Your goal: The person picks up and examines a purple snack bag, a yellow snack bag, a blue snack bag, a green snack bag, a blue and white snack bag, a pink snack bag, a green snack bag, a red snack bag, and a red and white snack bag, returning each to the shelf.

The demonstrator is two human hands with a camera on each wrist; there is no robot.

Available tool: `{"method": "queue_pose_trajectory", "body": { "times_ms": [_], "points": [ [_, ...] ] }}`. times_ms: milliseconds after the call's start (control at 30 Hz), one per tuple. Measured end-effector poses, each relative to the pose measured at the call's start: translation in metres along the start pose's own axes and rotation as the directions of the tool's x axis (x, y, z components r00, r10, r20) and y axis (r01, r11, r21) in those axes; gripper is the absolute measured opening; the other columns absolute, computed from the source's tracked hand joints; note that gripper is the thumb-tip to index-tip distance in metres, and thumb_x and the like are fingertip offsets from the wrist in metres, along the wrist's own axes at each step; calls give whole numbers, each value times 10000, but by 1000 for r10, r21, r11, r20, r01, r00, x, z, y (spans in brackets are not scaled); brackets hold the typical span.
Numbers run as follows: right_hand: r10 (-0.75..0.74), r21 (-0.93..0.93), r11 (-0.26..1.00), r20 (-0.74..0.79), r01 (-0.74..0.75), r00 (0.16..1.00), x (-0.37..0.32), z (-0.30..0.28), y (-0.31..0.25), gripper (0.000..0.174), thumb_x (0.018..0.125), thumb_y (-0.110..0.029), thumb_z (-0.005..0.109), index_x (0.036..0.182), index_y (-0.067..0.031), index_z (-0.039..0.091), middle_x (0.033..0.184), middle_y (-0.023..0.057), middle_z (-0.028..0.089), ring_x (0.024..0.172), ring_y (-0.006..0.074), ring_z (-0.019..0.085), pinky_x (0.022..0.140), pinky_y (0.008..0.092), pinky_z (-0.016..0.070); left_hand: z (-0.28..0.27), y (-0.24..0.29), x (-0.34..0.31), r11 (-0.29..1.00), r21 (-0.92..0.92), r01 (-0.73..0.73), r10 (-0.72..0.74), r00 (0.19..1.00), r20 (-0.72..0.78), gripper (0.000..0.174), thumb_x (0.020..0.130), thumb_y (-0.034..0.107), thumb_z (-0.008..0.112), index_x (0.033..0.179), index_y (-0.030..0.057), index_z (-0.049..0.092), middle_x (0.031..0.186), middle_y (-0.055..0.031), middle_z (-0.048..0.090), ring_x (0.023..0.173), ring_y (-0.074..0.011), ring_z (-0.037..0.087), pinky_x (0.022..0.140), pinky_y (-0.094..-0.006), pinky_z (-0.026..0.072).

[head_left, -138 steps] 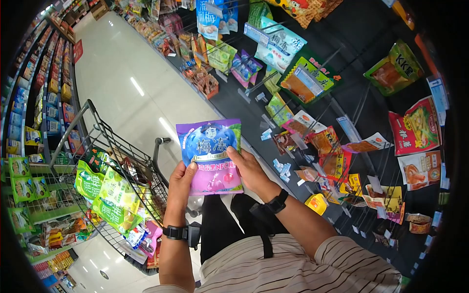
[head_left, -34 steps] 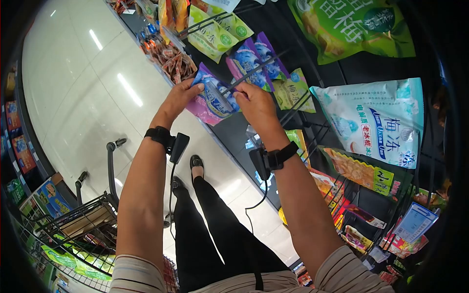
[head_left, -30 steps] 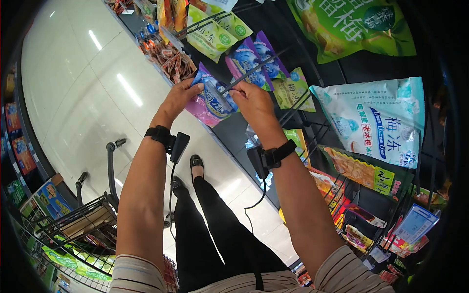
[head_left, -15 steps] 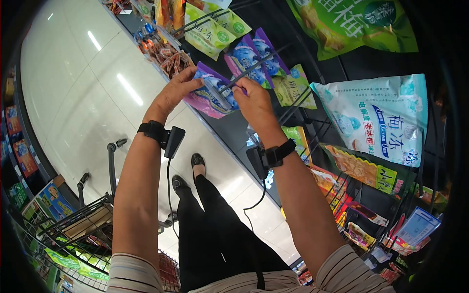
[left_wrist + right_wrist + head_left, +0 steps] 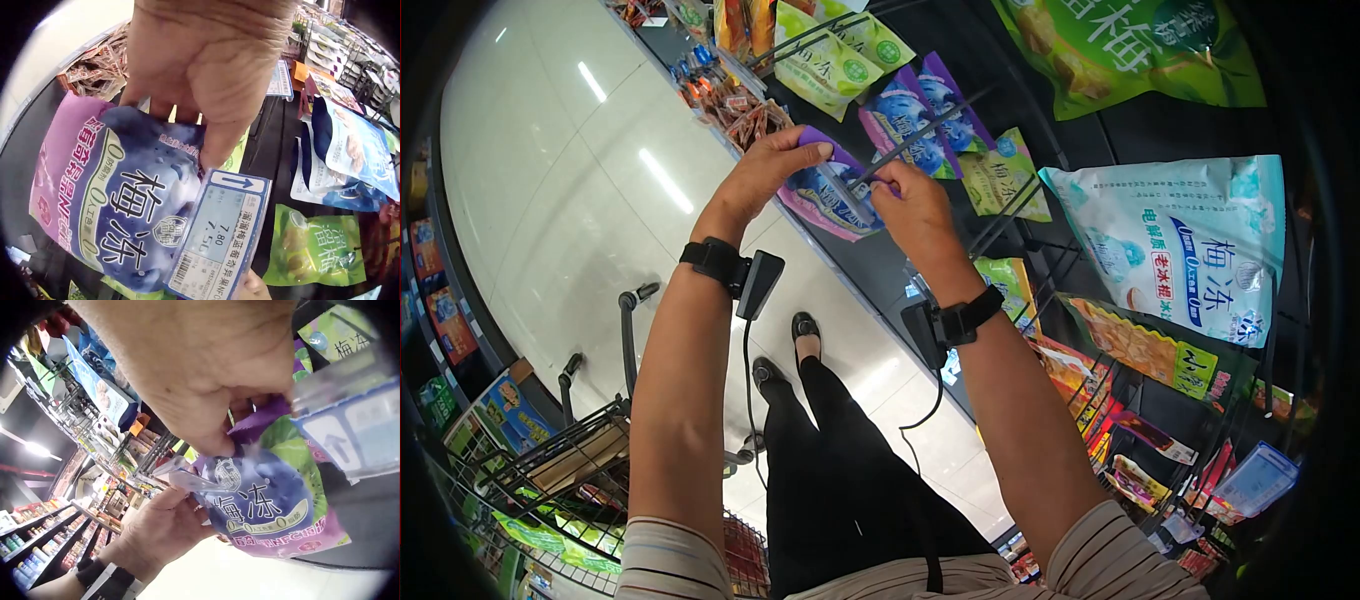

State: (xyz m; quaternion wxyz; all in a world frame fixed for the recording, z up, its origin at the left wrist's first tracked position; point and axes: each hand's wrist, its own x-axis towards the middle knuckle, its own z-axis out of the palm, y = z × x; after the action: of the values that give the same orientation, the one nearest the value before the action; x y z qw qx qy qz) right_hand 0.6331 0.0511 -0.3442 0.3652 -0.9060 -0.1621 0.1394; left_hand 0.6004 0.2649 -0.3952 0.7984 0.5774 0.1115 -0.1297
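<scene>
A purple-and-blue bag of plum jelly (image 5: 825, 205) hangs between my hands at the tip of a black display hook (image 5: 880, 166). My left hand (image 5: 762, 172) pinches its top corner, thumb in front and fingers behind. My right hand (image 5: 922, 212) pinches the other end of the purple top edge; in the right wrist view the thumb and fingers close on that strip (image 5: 262, 419). A clear-cased price tag (image 5: 222, 234) at the hook's end overlaps the bag's front. The bag's hanging hole is hidden.
Behind the bag hang two matching purple bags (image 5: 905, 122) and green bags (image 5: 825, 70). A large light-blue bag (image 5: 1175, 250) juts out at the right. Loose small packs (image 5: 730, 105) fill a box beyond my left hand. A wire cart (image 5: 550, 470) stands at the lower left.
The bag went from in front of my body to the rack hook. In the last half second my left fingers shifted onto its top corner, and the bag tilted slightly. My right hand barely moved.
</scene>
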Motion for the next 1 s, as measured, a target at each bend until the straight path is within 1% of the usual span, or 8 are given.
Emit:
{"method": "queue_pose_trajectory", "body": {
  "times_ms": [133,233,400,600,700,867,967,1000],
  "points": [
    [48,39,998,32,-49,998,1,-3,-4,152,838,-147,684,942,-36,690,872,148,663,806,330,652,722,411,509,1,3,3,1000,12,4,-4,1000,-9,176,922,253,698,1012,103,709,925,42,689,879,-71,590,862,-260,433],
    [24,-3,1000,19,-24,1000,2,-2,-1,147,838,-152,695,921,-31,690,877,143,665,811,331,652,733,409,510,3,3,6,1000,6,3,-3,1000,-4,178,929,258,691,1011,101,707,912,45,685,876,-67,588,860,-260,434],
    [17,-39,999,-82,-21,996,5,0,5,136,840,-150,688,904,-30,689,880,147,669,817,339,650,738,419,508,6,-4,18,1000,21,1,-1,1000,-13,215,946,278,669,1042,88,700,933,39,678,904,-69,587,879,-260,432],
    [70,-11,997,-118,-71,991,15,-4,18,127,840,-129,664,895,-18,690,873,166,679,842,346,659,763,411,515,5,-6,12,989,86,-124,135,982,-135,403,961,344,634,1252,65,617,1174,-24,639,1136,-120,544,987,-280,397],
    [96,5,995,-138,-96,986,23,-6,25,147,844,-121,641,930,-14,693,904,178,690,863,349,666,784,404,518,-7,-9,-6,995,77,-61,74,979,-189,504,955,404,619,1328,69,565,1240,-38,615,1190,-150,529,1023,-311,381],
    [92,-69,993,-108,-99,990,23,-13,32,199,859,-124,593,1004,-27,690,961,191,689,923,359,661,835,408,511,0,3,-69,998,59,-20,36,962,-270,546,950,442,610,1341,66,547,1230,-42,622,1182,-162,548,1021,-345,393],
    [42,-127,990,-137,-60,990,12,-20,29,219,859,-107,595,1055,-49,674,1025,186,665,970,351,640,873,420,495,9,-5,-109,1000,25,-10,19,936,-351,519,956,418,610,1324,57,554,1189,-51,638,1146,-161,570,986,-334,417],
    [-62,-178,984,-182,30,981,4,-24,23,230,861,-86,589,1079,-56,660,1047,180,650,978,349,628,890,428,486,14,-6,-124,999,23,-23,30,925,-378,500,959,400,610,1314,50,559,1169,-51,644,1130,-156,576,968,-324,427]
  ]
}}
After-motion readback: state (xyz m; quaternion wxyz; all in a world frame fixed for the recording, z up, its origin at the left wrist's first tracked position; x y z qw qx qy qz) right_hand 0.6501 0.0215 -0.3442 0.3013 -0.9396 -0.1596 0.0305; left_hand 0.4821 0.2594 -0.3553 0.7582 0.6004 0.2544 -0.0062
